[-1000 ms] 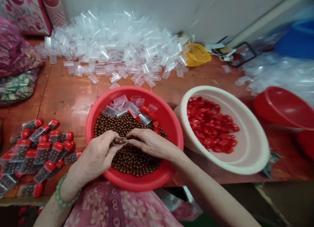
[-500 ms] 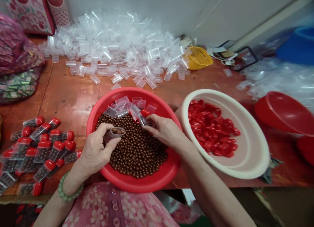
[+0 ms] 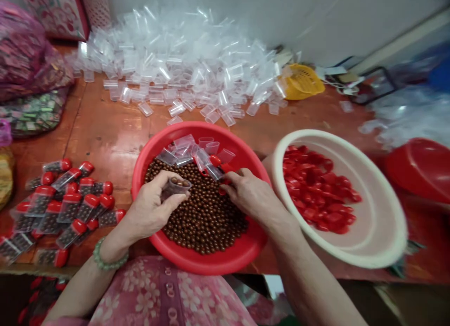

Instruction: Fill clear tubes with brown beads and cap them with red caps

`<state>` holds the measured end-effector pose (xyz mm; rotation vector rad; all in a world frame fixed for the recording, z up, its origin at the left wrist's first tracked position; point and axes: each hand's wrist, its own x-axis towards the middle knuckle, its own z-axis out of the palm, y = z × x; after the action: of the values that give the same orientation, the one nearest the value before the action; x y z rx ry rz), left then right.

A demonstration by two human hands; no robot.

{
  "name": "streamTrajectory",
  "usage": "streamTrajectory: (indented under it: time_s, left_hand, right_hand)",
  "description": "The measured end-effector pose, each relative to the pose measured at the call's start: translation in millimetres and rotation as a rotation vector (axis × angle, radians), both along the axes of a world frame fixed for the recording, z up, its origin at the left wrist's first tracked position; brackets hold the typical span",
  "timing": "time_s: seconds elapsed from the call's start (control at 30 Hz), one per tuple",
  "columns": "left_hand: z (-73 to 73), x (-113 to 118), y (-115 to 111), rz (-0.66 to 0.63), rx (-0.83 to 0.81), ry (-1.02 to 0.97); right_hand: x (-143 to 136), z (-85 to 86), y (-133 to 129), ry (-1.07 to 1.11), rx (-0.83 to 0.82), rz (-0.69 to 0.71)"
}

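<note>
A clear plastic tube [image 3: 177,185], filled with brown balls near its open mouth, is in my left hand [image 3: 154,206], tilted over the red basin [image 3: 207,268]. Small shiny brown balls [image 3: 200,218] cover much of the basin's bottom. My right hand [image 3: 251,192] is over the basin's right side, fingers closed in a pinch. A bit of red, seemingly a red cap [image 3: 222,190], shows at its fingertips. Just beyond them lie empty clear tubes [image 3: 184,145] and a few loose red caps [image 3: 215,160] on the balls.
A cream basin [image 3: 383,227] of red caps [image 3: 316,190] stands to the right. Filled, red-capped tubes [image 3: 72,206] lie at left. Behind is a large heap of clear tubes [image 3: 176,68], with a yellow basket [image 3: 303,82] beside it. Bagged packets [image 3: 35,112] sit far left.
The view has swung slightly left, so things appear farther right. My right hand has drawn back a little from the empty tubes, and red now shows at its fingertips. The left still holds its tube.
</note>
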<state>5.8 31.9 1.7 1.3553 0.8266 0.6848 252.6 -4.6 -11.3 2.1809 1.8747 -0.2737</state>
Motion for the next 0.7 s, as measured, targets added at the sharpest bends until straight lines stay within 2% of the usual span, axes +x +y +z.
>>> streamTrajectory:
  time_s: [0.17,0.3,0.5,0.6,0.7]
  left_hand:
    - [0.2,-2.0,3.3,-0.049,-0.168,-0.125]
    - [2.4,-3.7,3.2,-0.056,-0.273,-0.212]
    - [1.2,-5.1,-1.6,-0.045,-0.333,-0.269]
    - [2.6,-4.6,-5.6,-0.022,-0.262,-0.241]
    - [1.3,-1.5,-7.3,-0.011,-0.026,-0.074]
  right_hand:
    - [13.6,-16.4,-11.0,0.098,-0.008,0.122]
    - [17.8,-19.5,-10.8,0.181,-0.005,0.163]
    - [10.4,-5.7,-10.2,0.611,0.258,0.109]
    - [0.4,7.1,-14.3,0.842,0.285,0.025]
    - [-12.1,13.9,-18.4,0.966,0.129,-0.037]
